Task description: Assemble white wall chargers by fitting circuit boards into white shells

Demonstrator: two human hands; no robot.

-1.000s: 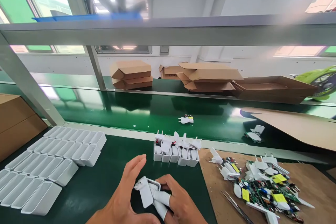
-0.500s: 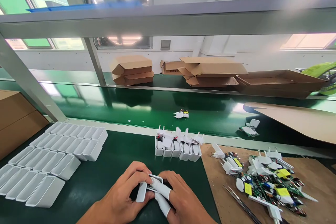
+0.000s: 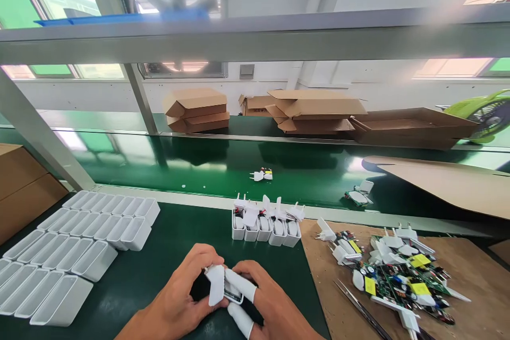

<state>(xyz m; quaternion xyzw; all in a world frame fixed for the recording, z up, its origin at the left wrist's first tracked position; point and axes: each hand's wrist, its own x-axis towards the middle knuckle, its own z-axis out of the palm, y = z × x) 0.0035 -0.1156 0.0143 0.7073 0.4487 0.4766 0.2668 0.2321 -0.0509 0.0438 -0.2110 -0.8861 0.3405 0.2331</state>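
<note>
Low in the middle of the view, my left hand and my right hand are closed together around one white charger shell with a plug cap and a board inside it. White finger cots cover two fingers of my right hand. Just beyond my hands stands a short row of filled white shells with plug pins sticking up. Rows of empty white shells lie to the left.
A pile of circuit boards with white plug caps and tweezers lie on brown cardboard at the right. A green conveyor belt behind carries two loose assemblies. Cardboard boxes and a green fan stand beyond it.
My left hand's fingers, spread a second ago, have closed over the shell. Both hands turned and pressed the piece. The loose assemblies on the belt drifted left.
</note>
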